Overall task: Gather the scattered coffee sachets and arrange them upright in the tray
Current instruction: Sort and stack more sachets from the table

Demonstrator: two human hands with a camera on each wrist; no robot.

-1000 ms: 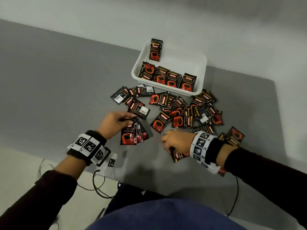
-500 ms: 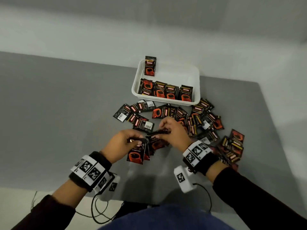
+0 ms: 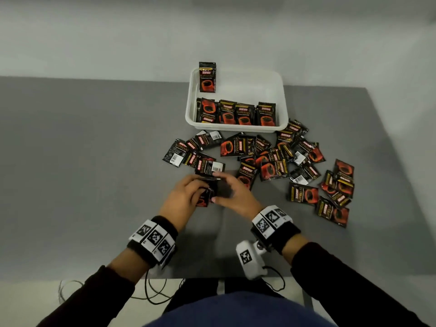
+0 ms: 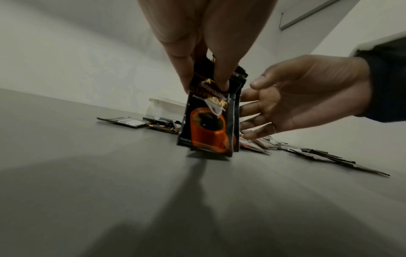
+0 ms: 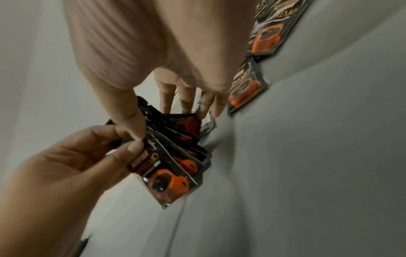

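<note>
Sachet newly added to the bundle (image 4: 208, 125) pinched by left hand (image 3: 186, 197), right hand (image 3: 233, 197) loosely squaring it; tray (image 3: 282, 90) trip nearer.

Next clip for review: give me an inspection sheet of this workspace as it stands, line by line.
Surface: grey table, matte, against a pale wall.
Job's things: white tray at the far edge holds a row of upright sachets along its near wall, plus a single sachet at its far left corner. Loose sachets lie scattered flat in front of and right of the tray.
Clutter: nothing seen.
Grippers: left hand pinches a held stack of sachets upright on the table; right hand touches the stack's far side with its fingers, thumb at the top edge.
Cables: black cables hang below the table's near edge.
Surroundings: pale floor, the person's dark sleeves.
</note>
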